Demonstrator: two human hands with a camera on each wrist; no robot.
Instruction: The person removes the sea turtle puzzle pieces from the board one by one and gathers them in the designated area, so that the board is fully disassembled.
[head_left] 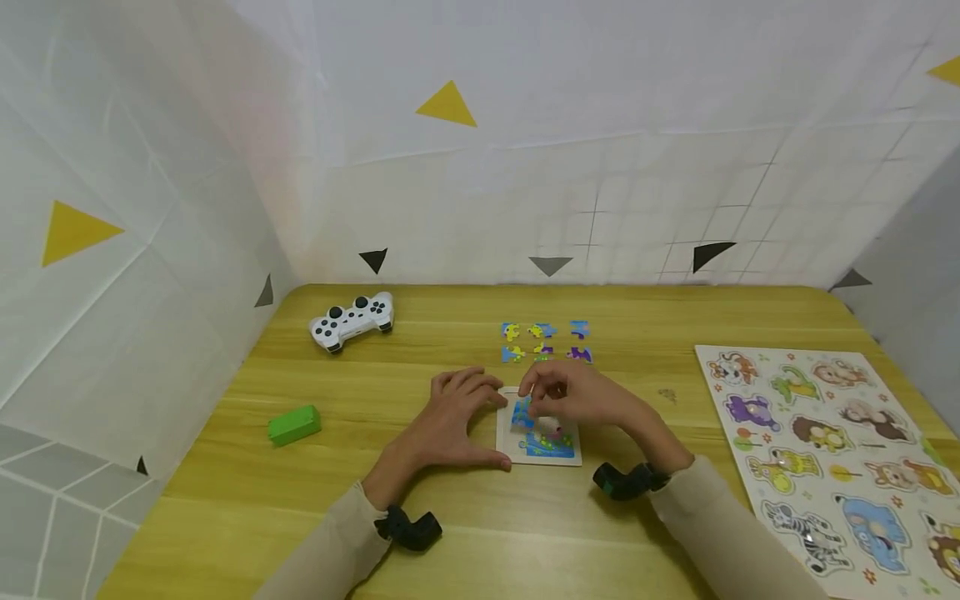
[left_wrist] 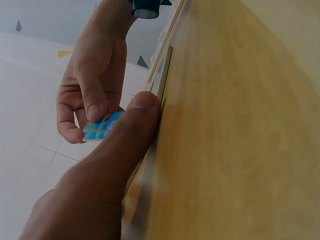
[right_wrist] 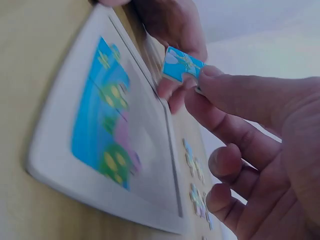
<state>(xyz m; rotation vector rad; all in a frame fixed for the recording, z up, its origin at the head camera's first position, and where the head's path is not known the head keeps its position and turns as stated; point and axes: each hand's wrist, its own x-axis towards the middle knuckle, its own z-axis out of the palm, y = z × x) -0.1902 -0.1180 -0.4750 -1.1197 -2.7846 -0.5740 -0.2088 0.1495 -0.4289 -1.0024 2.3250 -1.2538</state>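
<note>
My right hand (head_left: pixel 581 393) is over a small white puzzle tray (head_left: pixel 504 442), pinching a blue jigsaw piece (right_wrist: pixel 176 64) between thumb and index finger. The piece is tilted and held above the tray's surface in the right wrist view. Blue and green jigsaw pieces (right_wrist: pixel 92 120) lie joined along the tray's near side, and the rest of its recess shows pale. At the tray's left edge, my left hand (head_left: pixel 450 423) rests with fingers and thumb spread, the thumb (left_wrist: pixel 142 102) by the near corner and the index fingertip by the far one.
Several loose jigsaw pieces (head_left: pixel 546 342) lie in two rows beyond the tray. A white game controller (head_left: pixel 352 321) sits back left, with a green block (head_left: pixel 294 426) nearer. On the right is a large animal puzzle board (head_left: pixel 817 454). White sheeting (head_left: pixel 525 200) borders the wooden table (head_left: pixel 480 542).
</note>
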